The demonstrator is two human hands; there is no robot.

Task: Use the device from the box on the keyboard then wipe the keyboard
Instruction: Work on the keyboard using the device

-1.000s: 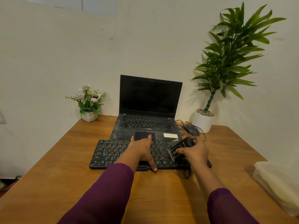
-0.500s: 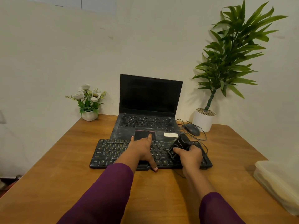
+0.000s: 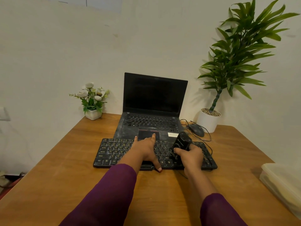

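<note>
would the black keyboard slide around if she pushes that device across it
Probably a little: the keyboard looks thin and light on a smooth wooden table. The left hand lies flat on it, likely to steady it. Its wire might tug slightly. The right hand holds the device.

Box cut by right edge; device underside hidden.

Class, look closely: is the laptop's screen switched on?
No. The laptop stands open behind the keyboard, but its screen is completely dark.
</note>
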